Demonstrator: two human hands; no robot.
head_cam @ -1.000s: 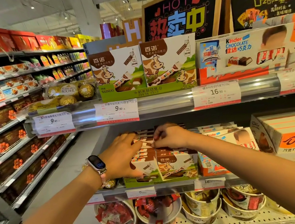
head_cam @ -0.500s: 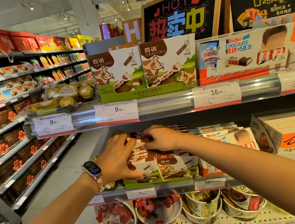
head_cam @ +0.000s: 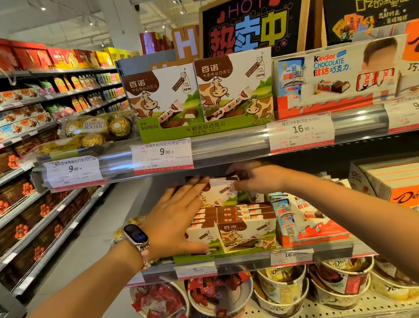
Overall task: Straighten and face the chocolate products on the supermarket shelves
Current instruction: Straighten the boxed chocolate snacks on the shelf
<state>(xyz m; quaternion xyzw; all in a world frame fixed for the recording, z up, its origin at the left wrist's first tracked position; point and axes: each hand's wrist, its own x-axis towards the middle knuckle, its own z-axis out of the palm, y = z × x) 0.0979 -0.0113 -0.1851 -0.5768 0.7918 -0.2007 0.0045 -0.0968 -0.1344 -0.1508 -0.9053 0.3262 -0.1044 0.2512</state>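
Headroom is tight under the upper shelf's rail [head_cam: 227,143], where the right hand [head_cam: 258,179] pinches a cow-print chocolate box [head_cam: 220,190] lifted above the stack [head_cam: 242,223]. Left hand [head_cam: 174,224] rests on the stack's left side with fingers straight and spread. Kinder boxes [head_cam: 305,215] sit just beside the stack on the middle shelf [head_cam: 330,251], with an aisle floor [head_cam: 94,241] open at left.

Bare forearms, dark-screened smartwatch [head_cam: 136,235] on left wrist, beaded bracelet [head_cam: 145,256] beside it
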